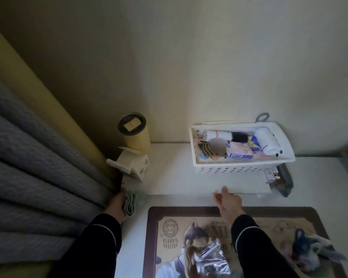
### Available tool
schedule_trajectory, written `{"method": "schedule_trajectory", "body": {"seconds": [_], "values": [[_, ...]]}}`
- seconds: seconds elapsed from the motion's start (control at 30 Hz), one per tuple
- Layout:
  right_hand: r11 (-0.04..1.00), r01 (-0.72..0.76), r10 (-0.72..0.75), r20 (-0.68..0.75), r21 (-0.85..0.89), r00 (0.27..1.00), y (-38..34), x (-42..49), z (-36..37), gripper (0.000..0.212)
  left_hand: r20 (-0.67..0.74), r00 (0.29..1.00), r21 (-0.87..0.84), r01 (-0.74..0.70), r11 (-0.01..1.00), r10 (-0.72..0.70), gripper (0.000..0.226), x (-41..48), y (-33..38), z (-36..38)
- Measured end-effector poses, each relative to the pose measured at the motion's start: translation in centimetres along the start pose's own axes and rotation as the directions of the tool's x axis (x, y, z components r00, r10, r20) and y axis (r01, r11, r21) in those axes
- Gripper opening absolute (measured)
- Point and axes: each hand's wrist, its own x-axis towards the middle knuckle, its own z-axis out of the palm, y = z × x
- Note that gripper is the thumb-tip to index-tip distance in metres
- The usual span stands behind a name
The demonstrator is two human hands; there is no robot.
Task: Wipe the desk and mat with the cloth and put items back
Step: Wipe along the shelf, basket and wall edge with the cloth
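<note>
White desk [175,175] carries mat [155,233], basket [241,167].

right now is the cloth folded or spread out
Folded: the cloth is bunched in layers in the left hand, not flat on the desk.

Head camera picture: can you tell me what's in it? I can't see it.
A person's left hand holds a green cloth at the white desk's left edge; the right hand reaches toward a white basket of small items. A picture mat lies nearer.
</note>
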Motion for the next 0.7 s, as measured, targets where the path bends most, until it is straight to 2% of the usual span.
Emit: {"method": "schedule_trajectory", "body": {"seconds": [0.13,0.23,0.27,0.3,0.37,0.43,0.47,0.5,0.53,0.57,0.63,0.7], "values": [[0.998,-0.002,0.001,-0.007,-0.066,1.0,0.2,-0.4,0.2,0.029,0.023,1.0,-0.023,0.005,1.0,-0.004,0.024,1.4,-0.2,-0.8],[0.959,-0.013,-0.009,-0.076,-0.284,0.997,0.3,-0.9,0.5,0.027,0.016,0.999,-0.046,0.044,0.998,-0.043,0.027,1.6,-0.3,-0.9],[0.894,0.001,-0.039,-0.076,-0.449,0.996,0.5,-1.0,0.9,0.029,0.045,0.996,-0.075,0.085,0.994,-0.082,0.03,1.5,-0.3,-0.8],[0.771,0.059,-0.109,-0.04,-0.635,0.993,0.9,-1.3,1.5,0.03,0.093,0.989,-0.119,0.122,0.985,-0.111,0.034,1.4,-0.4,-0.8],[0.456,0.259,-0.259,0.151,-0.851,0.954,2.4,-2.3,4.0,0.029,0.177,0.973,-0.148,0.172,0.974,-0.145,0.038,1.4,-0.4,-1.0],[0.201,0.503,-0.286,0.44,-0.841,0.851,4.6,-3.9,7.3,0.023,0.185,0.975,-0.085,0.139,0.987,-0.122,0.037,1.7,-0.3,-1.3],[0.128,0.623,-0.235,0.586,-0.772,0.775,5.8,-4.7,9.0,0.027,0.187,0.976,-0.051,0.121,0.991,-0.11,0.038,1.9,-0.3,-1.6],[0.121,0.718,-0.158,0.7,-0.686,0.696,6.7,-5.7,10.7,0.049,0.191,0.975,-0.025,0.116,0.993,-0.109,0.039,1.9,-0.3,-1.8],[0.164,0.779,-0.106,0.774,-0.605,0.624,7.5,-6.3,12.1,0.075,0.196,0.976,-0.007,0.104,0.995,-0.1,0.039,2.0,-0.3,-2.1],[0.174,0.809,-0.101,0.807,-0.561,0.582,8.0,-6.8,13.3,0.094,0.196,0.977,0.001,0.09,0.996,-0.089,0.038,2.1,-0.2,-2.3],[0.159,0.836,-0.163,0.821,-0.525,0.547,8.8,-6.9,14.9,0.107,0.166,0.984,0.002,0.068,0.998,-0.068,0.031,1.9,0.2,-2.5],[0.136,0.844,-0.245,0.808,-0.518,0.535,8.9,-6.8,15.7,0.099,0.111,0.994,0.019,0.003,1.0,-0.005,0.024,1.4,0.2,-2.4]]}}
